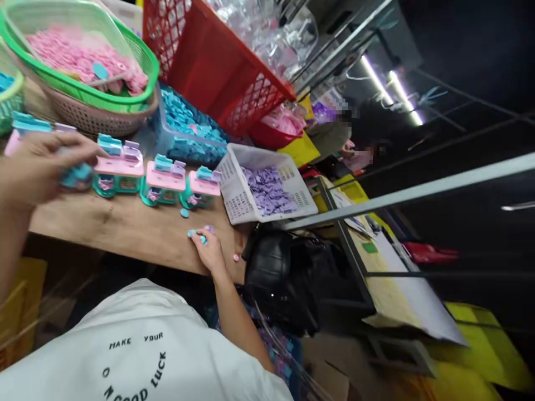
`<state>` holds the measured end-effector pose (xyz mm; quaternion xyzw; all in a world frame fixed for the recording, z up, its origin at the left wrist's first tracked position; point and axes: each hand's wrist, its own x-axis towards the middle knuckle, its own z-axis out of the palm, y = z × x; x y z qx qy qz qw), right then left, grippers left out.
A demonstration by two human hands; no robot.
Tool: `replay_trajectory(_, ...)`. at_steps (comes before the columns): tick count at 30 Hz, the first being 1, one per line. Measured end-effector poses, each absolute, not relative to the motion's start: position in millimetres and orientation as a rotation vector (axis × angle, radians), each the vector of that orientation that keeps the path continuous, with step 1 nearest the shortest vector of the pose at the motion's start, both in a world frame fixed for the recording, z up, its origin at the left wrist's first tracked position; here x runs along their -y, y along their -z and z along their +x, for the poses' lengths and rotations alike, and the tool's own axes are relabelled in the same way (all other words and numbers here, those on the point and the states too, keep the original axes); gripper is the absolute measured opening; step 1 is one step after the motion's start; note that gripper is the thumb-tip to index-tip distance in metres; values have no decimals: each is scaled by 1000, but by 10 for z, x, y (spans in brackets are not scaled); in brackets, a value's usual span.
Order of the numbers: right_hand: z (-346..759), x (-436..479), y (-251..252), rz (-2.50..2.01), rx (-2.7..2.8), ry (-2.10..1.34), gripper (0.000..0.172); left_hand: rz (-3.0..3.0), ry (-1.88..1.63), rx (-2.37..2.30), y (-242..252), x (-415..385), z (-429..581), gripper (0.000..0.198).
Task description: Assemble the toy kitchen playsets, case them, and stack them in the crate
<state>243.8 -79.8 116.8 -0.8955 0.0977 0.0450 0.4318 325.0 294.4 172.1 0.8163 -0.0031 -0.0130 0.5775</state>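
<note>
My left hand (45, 164), slightly blurred, is curled round blue plastic pieces (77, 175), with a finger reaching to the edge of a pink-topped toy (119, 167). This small toy has a teal base and carries a blue and a lilac piece on top. Two similar toys, a middle one (165, 179) and a right one (201, 186), stand in line with it. Partly behind my left hand is another blue-and-pink toy (31, 123). Over the wooden table, my right hand (209, 252) is closed on small blue pieces (203, 239), with a lilac piece (209, 229) at its fingers.
A blue disc (184, 213) and a small pink piece (236, 257) lie on the wooden table (137, 228). Behind stand a green basket (152, 72), a clear bin of blue parts (192, 125), a red crate (200, 61) and a white basket (238, 195). A black seat (271, 262) adjoins the table.
</note>
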Motion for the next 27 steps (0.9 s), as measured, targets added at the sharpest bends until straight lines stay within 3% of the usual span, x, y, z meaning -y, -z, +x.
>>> replay_trajectory(3, 2400, 1008, -1120, -2545, -188, -85, 18, 1814, 326, 280, -1575, -2014, 3033, 43)
replay_trajectory(7, 2354, 1233, -1173, -2615, -92, -87, 25, 1979, 255, 515, -1398, -1349, 3057, 37)
replay_trajectory(10, 2373, 1321, -1233, -2576, 53, -44, 34, 2117, 153, 560, -1385, -1145, 3155, 36)
replay_trajectory(16, 2497, 1308, -1257, -2645, 294, 27, 18, 2249, -67, 569, -1543, -806, 3321, 39)
replay_trajectory(21, 2565, 1357, -1231, -2631, 207, 114, 27, 2393, -294, 557, -1653, -641, 3532, 41)
replay_trajectory(27, 2568, 1465, -1273, -2643, 185, 62, 23, 2593, -340, 546, -1582, -481, 3654, 44)
